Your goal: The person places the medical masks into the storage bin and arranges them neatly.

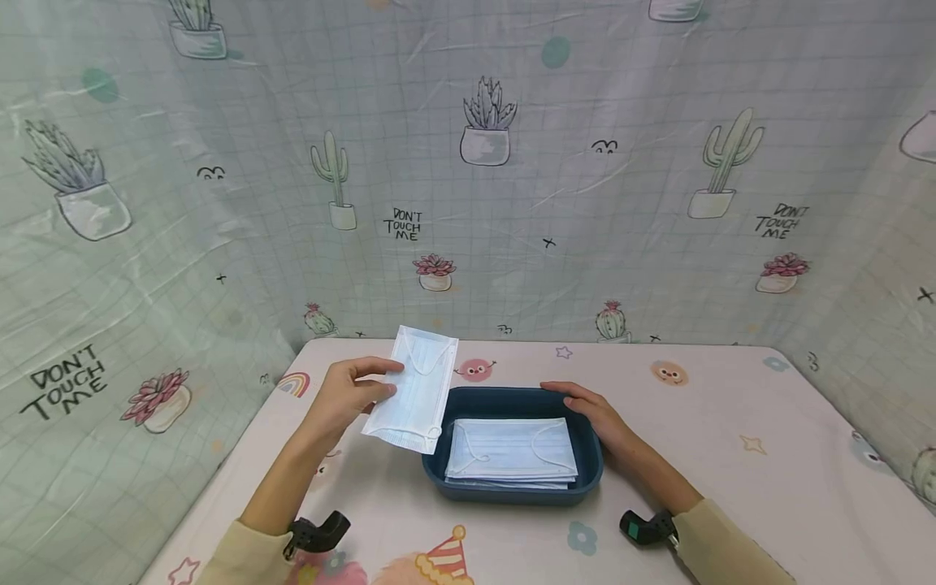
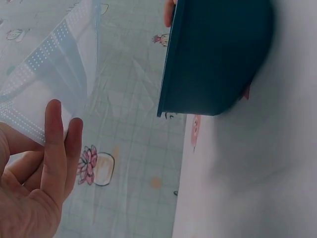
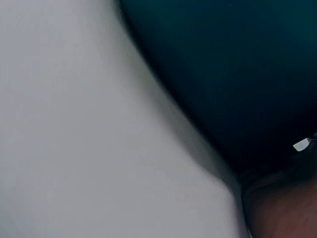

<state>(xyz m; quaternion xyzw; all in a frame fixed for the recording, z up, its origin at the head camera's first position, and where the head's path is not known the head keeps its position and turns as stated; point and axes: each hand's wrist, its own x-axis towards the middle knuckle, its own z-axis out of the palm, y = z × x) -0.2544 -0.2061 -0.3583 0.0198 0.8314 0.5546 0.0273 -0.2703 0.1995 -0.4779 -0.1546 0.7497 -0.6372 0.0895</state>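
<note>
My left hand [image 1: 358, 394] pinches a pale blue disposable face mask [image 1: 418, 390] by its left edge. The mask is held up, tilted, left of a dark blue plastic bin [image 1: 512, 494], and overlaps its left rim in the head view. In the left wrist view, the left fingers [image 2: 54, 144] lie against the mask's corner [image 2: 54, 64]. Inside the bin lies a stack of similar face masks [image 1: 512, 451] with thin white ear loops. My right hand [image 1: 592, 410] grips the bin's back right corner, fingers over the rim. The bin's dark wall [image 3: 228, 74] fills much of the right wrist view.
The bin stands on a pale table [image 1: 702, 455] with a printed cover of cartoon faces, stars and flowers. Behind and beside the table hangs a grey-green curtain [image 1: 541, 284] printed with potted cacti. Dark wrist devices [image 1: 319, 532] sit at both cuffs.
</note>
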